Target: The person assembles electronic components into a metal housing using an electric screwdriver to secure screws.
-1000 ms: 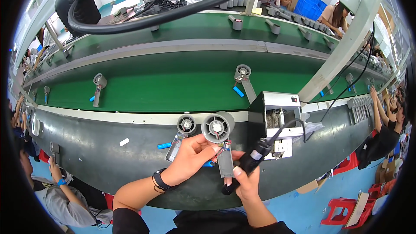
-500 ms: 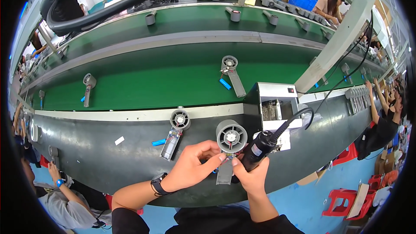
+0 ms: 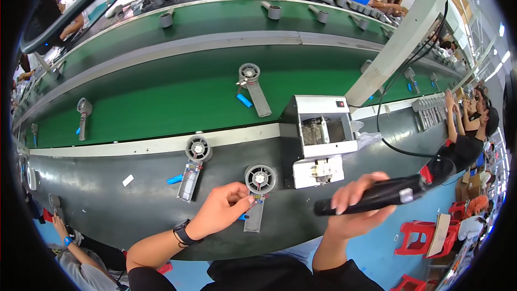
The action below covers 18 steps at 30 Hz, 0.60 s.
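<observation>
Flat on the dark bench lies an opened grey handheld fan point(image 3: 253, 216), its round caged head facing up and its circuit board showing. My left hand point(image 3: 218, 213) is closed at the board just below the head, thumb and fingertips pinching the fan there. A blue battery cell point(image 3: 243, 217) peeks out beside its handle. Wrapped around a black electric screwdriver point(image 3: 385, 195), my right hand point(image 3: 355, 218) is raised to the right, apart from the fan. The screwdriver lies nearly level, its cable end toward the right. A second opened fan point(image 3: 189, 180) with a blue battery point(image 3: 175, 179) rests to the left.
A screw feeder point(image 3: 321, 106) with a white front stands behind my right hand. Beyond the bench runs a green conveyor point(image 3: 177, 97) carrying several opened fans. A slanted metal post point(image 3: 401, 37) rises at the right. Co-workers sit at both sides and across the conveyor.
My right hand has lifted the screwdriver off the fan and swung it right, turning it from upright to nearly level. My left hand stays at the fan. The whole view has shifted.
</observation>
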Each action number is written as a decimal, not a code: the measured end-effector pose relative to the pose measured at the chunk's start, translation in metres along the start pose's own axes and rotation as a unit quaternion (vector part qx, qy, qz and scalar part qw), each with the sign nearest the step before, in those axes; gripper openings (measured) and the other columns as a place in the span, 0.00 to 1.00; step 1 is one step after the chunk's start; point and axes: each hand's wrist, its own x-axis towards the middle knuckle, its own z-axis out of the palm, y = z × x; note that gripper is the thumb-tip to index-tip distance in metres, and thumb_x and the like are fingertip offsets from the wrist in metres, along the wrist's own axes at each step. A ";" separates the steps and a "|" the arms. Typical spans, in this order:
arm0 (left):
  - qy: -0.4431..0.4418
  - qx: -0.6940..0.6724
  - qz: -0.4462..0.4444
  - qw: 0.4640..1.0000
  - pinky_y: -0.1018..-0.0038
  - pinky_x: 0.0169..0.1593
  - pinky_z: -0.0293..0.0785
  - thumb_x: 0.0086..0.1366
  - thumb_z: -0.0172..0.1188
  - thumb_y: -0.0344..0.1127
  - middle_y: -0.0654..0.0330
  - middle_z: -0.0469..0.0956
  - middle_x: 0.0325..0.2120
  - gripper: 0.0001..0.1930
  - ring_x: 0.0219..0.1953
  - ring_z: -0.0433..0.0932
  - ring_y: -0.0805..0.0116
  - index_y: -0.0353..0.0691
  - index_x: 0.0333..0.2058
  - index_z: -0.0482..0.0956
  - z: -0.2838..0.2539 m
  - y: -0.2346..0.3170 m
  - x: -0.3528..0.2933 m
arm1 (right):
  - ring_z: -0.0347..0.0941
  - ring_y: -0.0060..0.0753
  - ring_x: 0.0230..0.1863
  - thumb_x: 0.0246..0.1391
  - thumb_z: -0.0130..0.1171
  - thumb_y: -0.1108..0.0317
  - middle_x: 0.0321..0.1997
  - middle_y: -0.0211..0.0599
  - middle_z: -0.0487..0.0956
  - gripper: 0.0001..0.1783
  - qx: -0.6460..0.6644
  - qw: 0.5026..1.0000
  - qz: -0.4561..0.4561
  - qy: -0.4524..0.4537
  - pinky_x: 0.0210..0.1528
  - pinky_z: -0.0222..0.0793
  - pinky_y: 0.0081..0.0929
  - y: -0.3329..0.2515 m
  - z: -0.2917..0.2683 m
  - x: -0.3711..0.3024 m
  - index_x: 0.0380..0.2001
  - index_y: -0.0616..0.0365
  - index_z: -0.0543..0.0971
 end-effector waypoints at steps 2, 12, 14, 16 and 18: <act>-0.021 0.045 -0.028 0.998 0.79 0.38 0.74 0.69 0.58 0.30 0.62 0.80 0.31 0.07 0.33 0.76 0.79 0.31 0.38 0.75 -0.003 -0.015 0.005 | 0.66 0.27 0.14 0.61 0.45 0.32 0.24 0.35 0.69 0.38 -0.052 0.994 -0.079 0.049 0.15 0.66 0.24 -0.005 -0.007 0.014 0.50 0.59 0.63; -0.013 0.063 -0.027 0.998 0.78 0.37 0.74 0.69 0.58 0.29 0.62 0.80 0.29 0.07 0.32 0.76 0.79 0.30 0.39 0.75 0.004 -0.011 0.008 | 0.67 0.30 0.15 0.58 0.51 0.32 0.24 0.37 0.69 0.40 -0.112 0.977 -0.175 -0.036 0.17 0.70 0.27 0.009 -0.020 0.026 0.51 0.60 0.61; -0.012 0.052 -0.024 0.998 0.79 0.37 0.74 0.68 0.58 0.29 0.62 0.80 0.29 0.07 0.32 0.76 0.79 0.30 0.38 0.75 0.006 -0.010 0.008 | 0.67 0.30 0.15 0.55 0.56 0.32 0.23 0.37 0.70 0.41 -0.108 0.980 -0.164 -0.031 0.17 0.70 0.27 0.011 -0.018 0.025 0.51 0.60 0.61; -0.014 0.060 -0.026 0.998 0.79 0.36 0.74 0.68 0.58 0.29 0.62 0.80 0.29 0.06 0.32 0.76 0.80 0.30 0.38 0.75 0.006 -0.007 0.010 | 0.67 0.28 0.15 0.55 0.55 0.32 0.23 0.37 0.69 0.41 -0.119 0.981 -0.145 -0.057 0.16 0.69 0.26 0.012 -0.018 0.029 0.51 0.60 0.62; -0.017 0.070 -0.029 0.997 0.79 0.36 0.73 0.68 0.58 0.28 0.62 0.79 0.29 0.06 0.32 0.76 0.80 0.30 0.38 0.75 0.005 -0.008 0.010 | 0.65 0.27 0.14 0.54 0.55 0.30 0.21 0.35 0.68 0.43 -0.119 0.985 -0.085 -0.091 0.16 0.66 0.24 0.013 -0.016 0.036 0.51 0.60 0.62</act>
